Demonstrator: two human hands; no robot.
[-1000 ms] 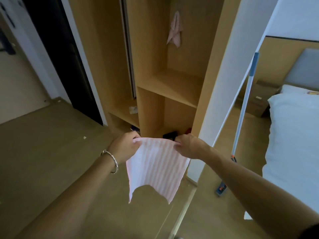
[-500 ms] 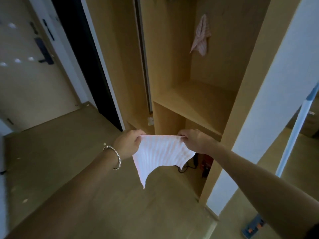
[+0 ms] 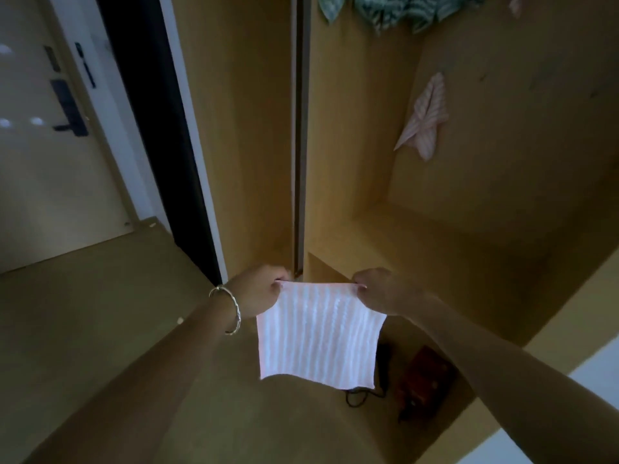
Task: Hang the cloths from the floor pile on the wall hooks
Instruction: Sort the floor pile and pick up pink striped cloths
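While both hands pinch its top corners, the pink-striped cloth (image 3: pixel 318 333) hangs spread flat between them. The left hand (image 3: pixel 259 291) takes the left corner and the right hand (image 3: pixel 385 291) the right, thumb and fingers pressed together on the hem, and the free lower edge falls below the grip toward the floor. A metal bracelet (image 3: pixel 229 311) sits on the left wrist just behind the hold.

Just beyond the right hand lies a wooden shelf (image 3: pixel 452 236) of the open alcove. Below the grip and to its right, in the lower compartment, sit a red object (image 3: pixel 425 373) and a black cable (image 3: pixel 360 396).

Up and to the right of the grip, a second striped cloth (image 3: pixel 425 118) is already hung on the alcove's back panel. Higher again, at the top edge of view, hang teal patterned cloths (image 3: pixel 395 11). So part of the job looks done.

What is left, by my reading, is this cloth — it must be lifted well above where it is held now. Small dark marks further right on the panel may be free hooks, but they are too small to tell. The floor pile is out of view, so how many cloths remain cannot be judged. Far left of the grip stands a pale door (image 3: pixel 40 169).
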